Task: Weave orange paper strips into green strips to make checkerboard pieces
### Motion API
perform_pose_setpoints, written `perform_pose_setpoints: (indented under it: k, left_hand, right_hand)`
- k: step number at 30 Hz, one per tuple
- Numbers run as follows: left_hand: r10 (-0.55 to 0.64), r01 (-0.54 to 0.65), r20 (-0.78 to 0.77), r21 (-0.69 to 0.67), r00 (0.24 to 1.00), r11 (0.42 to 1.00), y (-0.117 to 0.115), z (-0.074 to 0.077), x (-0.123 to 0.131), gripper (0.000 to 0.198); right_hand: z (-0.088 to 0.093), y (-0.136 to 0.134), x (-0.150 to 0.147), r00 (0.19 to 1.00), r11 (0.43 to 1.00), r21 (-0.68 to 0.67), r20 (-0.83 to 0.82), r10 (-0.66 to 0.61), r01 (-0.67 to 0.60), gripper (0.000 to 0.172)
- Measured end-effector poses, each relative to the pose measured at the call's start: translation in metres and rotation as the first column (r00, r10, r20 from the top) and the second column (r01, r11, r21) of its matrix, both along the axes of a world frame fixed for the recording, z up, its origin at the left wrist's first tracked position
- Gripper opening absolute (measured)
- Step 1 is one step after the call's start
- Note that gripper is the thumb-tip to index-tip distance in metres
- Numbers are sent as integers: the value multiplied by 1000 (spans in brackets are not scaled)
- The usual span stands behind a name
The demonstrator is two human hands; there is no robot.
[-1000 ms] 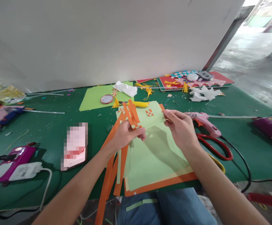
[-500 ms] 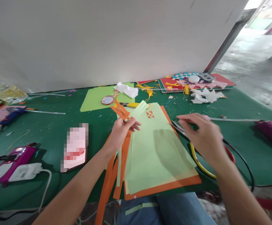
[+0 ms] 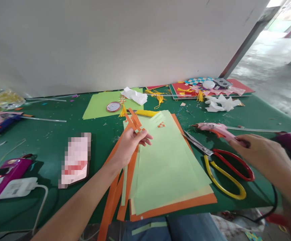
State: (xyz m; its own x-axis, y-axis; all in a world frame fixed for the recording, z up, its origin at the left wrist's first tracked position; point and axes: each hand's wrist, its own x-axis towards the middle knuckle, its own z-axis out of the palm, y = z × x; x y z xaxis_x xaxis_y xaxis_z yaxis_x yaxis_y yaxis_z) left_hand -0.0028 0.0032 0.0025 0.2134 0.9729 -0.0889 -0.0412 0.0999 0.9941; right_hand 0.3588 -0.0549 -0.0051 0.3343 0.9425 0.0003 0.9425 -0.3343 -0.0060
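My left hand pinches a bundle of orange and light green paper strips, partly woven into a checker pattern at the top; the long strip ends trail toward me off the table edge. Beside it lies a stack of light green sheets over an orange sheet. My right hand is far to the right, its fingers closed round the handle of a pink glue gun whose nozzle points left. Scissors with red and yellow handles lie between the paper stack and that hand.
A green table holds a phone, a purple glue gun with a white plug at left, a blue glue gun, glue sticks, a green sheet, yellow tassels, crumpled white paper, and finished woven pieces at the back right.
My right hand let go of the green paper, swung right across the scissors and closed on the pink glue gun. My left hand kept the strips, tilting them slightly.
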Motion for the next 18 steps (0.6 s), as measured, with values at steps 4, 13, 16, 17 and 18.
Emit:
perform_pose_setpoints:
  k: [4, 13, 16, 17, 18]
  left_hand:
    - [1, -1, -4, -14, 1000, 1000, -3, 3, 2, 26]
    - [-19, 18, -8, -82, 1000, 996, -9, 9, 6, 29]
    - [-25, 24, -20, -81, 999, 996, -10, 8, 6, 28]
    - [-29, 27, -23, -82, 999, 996, -10, 7, 6, 28]
    - [-29, 27, -30, -83, 999, 996, -11, 8, 6, 28]
  right_hand:
    - [4, 21, 13, 1000, 999, 47, 3, 7, -8, 35]
    - [-15, 56, 0, 995, 998, -18, 74, -62, 63, 47]
    - [-17, 50, 3, 996, 1000, 9, 92, -14, 13, 52]
    - [-15, 45, 5, 994, 999, 39, 110, 19, -24, 54]
    - [-12, 39, 5, 990, 995, 76, 128, 61, -71, 56]
